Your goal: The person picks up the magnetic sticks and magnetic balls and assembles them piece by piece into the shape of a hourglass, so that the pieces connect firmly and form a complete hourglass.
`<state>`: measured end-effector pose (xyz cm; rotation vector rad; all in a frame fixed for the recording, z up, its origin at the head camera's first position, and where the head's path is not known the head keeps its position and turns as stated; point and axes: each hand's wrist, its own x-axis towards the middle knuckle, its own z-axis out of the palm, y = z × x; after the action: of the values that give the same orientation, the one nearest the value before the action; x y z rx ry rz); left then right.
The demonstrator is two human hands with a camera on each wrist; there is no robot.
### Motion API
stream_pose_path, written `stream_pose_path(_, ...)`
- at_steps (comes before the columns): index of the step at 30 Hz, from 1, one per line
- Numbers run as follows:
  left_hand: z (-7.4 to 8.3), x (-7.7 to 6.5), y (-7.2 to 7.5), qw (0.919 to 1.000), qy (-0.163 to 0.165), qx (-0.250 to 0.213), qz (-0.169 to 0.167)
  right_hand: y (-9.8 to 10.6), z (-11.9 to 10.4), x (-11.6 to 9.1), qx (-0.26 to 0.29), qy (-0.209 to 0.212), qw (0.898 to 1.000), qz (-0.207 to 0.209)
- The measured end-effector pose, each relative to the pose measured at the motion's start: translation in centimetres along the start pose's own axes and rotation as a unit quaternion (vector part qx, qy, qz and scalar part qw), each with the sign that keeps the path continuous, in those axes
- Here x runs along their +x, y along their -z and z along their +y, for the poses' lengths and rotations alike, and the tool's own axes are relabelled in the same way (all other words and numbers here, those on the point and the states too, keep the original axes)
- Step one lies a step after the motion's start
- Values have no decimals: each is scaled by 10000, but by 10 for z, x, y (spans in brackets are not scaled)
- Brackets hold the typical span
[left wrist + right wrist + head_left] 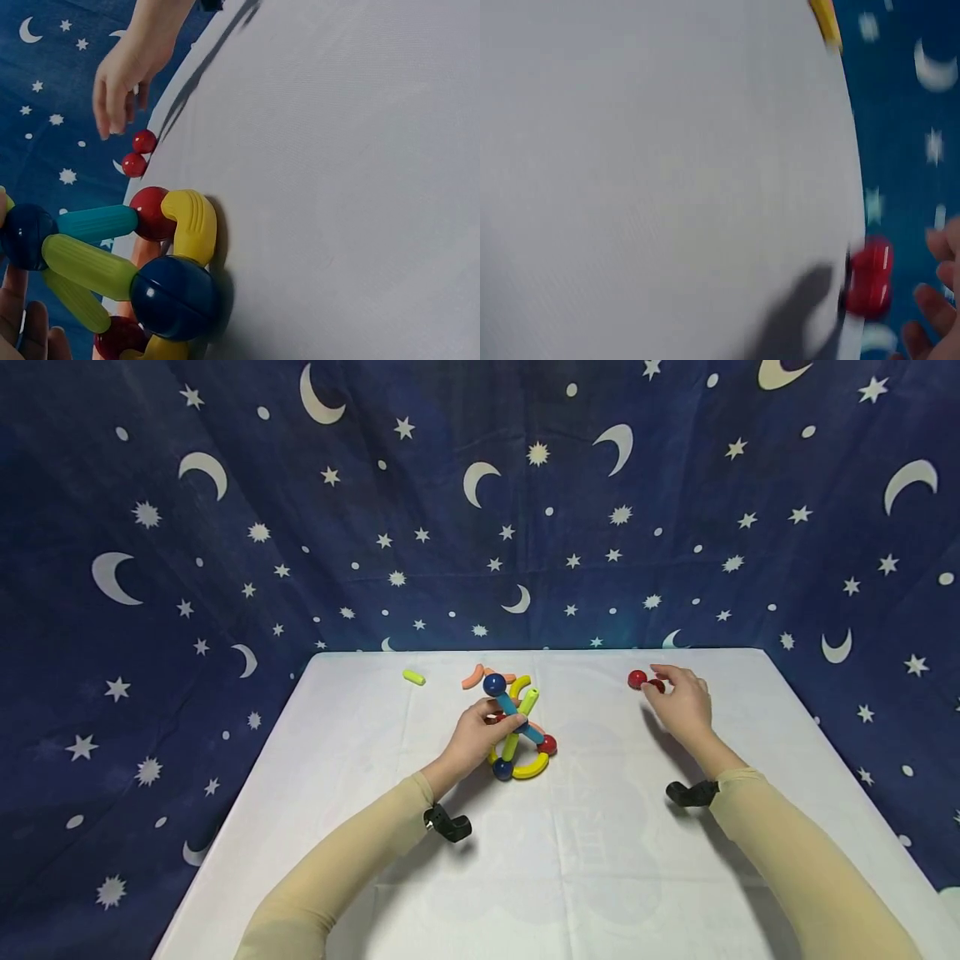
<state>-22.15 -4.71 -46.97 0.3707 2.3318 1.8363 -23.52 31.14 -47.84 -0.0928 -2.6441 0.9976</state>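
My left hand [474, 733] pinches a magnetic ball-and-stick structure between thumb and fingers, around the blue ball [28, 237] where its sticks meet. Blue sticks [533, 733] and light green sticks [94, 266] run out from there. Lower down, yellow curved pieces [531, 767] link a red ball [547, 744] and a blue ball [503, 769], close over the table. Over at the right, my right hand [684, 703] hovers with loosely bent fingers beside two red balls [637, 679], which sit side by side. In the right wrist view its fingers [934, 304] are apart from the red balls [869, 279].
A white cloth covers the table [600, 843]. A loose light green stick [414, 677] lies at the back left, and an orange curved piece [473, 677] lies behind the structure. A dark blue curtain [420, 485] with moons and stars stands along the back and sides.
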Motion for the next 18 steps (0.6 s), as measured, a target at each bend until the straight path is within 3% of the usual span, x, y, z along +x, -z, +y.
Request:
stream_pose_path(4,0,0,-1,10000,-6,-18,-3,11,21,12,-190,-723,9950,-663)
stream_pose_path(7,-1,0,-2,10000,-1,-93,-29,10,30,16,-231,-1004,9899,-975)
stream_pose_path(18,-1,0,-2,10000,-55,-22,-61,6,37,12,-617,-901,9927,-509)
